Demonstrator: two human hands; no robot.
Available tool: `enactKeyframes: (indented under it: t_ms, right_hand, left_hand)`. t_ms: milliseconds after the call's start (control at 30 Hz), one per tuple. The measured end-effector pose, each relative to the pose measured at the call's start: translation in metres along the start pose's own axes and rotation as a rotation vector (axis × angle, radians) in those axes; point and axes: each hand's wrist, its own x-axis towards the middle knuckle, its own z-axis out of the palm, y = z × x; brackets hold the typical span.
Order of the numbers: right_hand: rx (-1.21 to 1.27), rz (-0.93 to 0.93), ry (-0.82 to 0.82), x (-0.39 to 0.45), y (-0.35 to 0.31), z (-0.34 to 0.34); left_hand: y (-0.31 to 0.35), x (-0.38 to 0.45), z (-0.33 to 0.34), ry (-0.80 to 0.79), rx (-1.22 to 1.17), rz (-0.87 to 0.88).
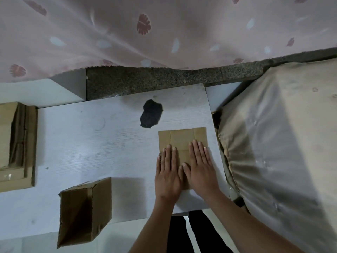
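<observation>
Flattened brown cardboard box (182, 138), 3 o'clock on white board (91, 143): left hand (168, 172) and right hand (200, 170) press it, fingers straight. Next, probably erect it.

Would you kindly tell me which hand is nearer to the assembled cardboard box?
Left. The left hand presses the flat cardboard, just right of the box; the right hand lies beside it, farther right.

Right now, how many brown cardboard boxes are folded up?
1: the folded-up brown cardboard box, front-left on the white board. The flat brown cardboard sheet at right and the flattened cardboard stack at far left aren't; the stack may hide more.
</observation>
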Motion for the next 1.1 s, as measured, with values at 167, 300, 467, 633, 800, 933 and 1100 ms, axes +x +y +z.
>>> enactKeyframes:
  t_ms: [167, 300, 467, 633, 800, 933, 1100]
  right_hand:
    - [0.03, -0.007, 0.05, 0.001, 0.004, 0.014]
    - [0.033, -0.008, 0.03, 0.001, 0.004, 0.013]
    - [0.059, 0.0, -0.045, 0.002, -0.001, -0.008]
    - [0.26, 0.436, 0.026, -0.005, -0.011, -0.04]
    - [0.545, 0.848, -0.137, -0.001, -0.021, -0.056]
    - [0.66, 0.994, -0.303, 0.011, -0.006, -0.065]
    - [0.778, 0.82, -0.368, 0.01, 0.017, -0.086]
  left_hand:
    - [-0.002, 0.002, 0.01, 0.037, -0.005, -0.001]
    - [-0.004, 0.003, 0.013, 0.016, 0.004, 0.001]
    - [0.007, 0.001, -0.004, -0.08, -0.002, -0.056]
    - [0.018, 0.003, -0.034, -0.203, -0.046, -0.361]
    - [0.037, 0.015, -0.069, -0.173, -0.368, -0.702]
    - [0.02, 0.011, -0.077, -0.226, -0.573, -0.776]
    - [0.009, -0.011, -0.095, -0.221, -0.623, -0.703]
